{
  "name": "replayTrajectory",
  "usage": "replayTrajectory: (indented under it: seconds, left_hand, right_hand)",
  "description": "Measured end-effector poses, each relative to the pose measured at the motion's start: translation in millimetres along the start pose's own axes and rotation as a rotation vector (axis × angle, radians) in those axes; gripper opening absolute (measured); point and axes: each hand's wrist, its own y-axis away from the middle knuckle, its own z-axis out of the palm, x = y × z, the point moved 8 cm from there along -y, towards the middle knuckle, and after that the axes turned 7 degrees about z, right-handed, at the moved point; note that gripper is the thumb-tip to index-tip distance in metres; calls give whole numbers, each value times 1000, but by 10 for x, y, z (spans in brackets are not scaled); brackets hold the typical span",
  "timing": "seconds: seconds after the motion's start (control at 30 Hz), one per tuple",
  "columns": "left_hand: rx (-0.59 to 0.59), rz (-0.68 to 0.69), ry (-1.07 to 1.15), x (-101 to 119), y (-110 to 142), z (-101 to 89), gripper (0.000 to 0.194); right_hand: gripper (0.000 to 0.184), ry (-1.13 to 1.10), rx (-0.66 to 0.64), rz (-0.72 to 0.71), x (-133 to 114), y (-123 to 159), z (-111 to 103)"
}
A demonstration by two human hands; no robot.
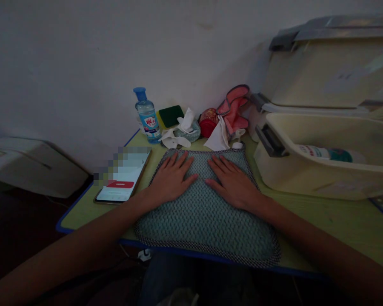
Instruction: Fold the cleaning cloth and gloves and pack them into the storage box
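A blue-green textured cleaning cloth (pixel 204 221) with a black-and-white checked border lies spread on the yellow-green table (pixel 325 216), its near edge reaching the table's front edge. My left hand (pixel 172 178) rests flat on the cloth's left part, fingers stretched out. On the right part lies my right hand (pixel 231 182), also flat with its fingers apart. Neither hand holds anything. Left of the cloth, close to my left forearm, is a smartphone (pixel 124 176) with a lit screen, partly pixelated.
Along the wall stand a blue detergent bottle (pixel 148 119), a green-and-yellow sponge (pixel 170 117), white tissues (pixel 217 136), a red container (pixel 208 123) and a red cloth (pixel 234 112). At right, an open cream bin (pixel 306 178) holds a bottle (pixel 328 154); a lidded box (pixel 312 76) stands behind.
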Motion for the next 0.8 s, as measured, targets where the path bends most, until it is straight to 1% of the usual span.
replayTrajectory:
  seconds: [0.13, 0.4, 0.7, 0.8]
  left_hand:
    - [2, -65, -14, -94, -1, -15, 67]
    - [40, -39, -32, -82, -3, -14, 62]
    - [-4, -83, -9, -60, 15, -52, 61]
    - [-16, -90, -3, -63, 18, -52, 62]
  right_hand:
    - [68, 7, -16, 18, 80, -3, -15]
    - [69, -1, -14, 81, 301, -82, -15]
    - [69, 34, 3, 228, 420, -141, -29]
    - [70, 34, 18, 237, 432, -137, -31]
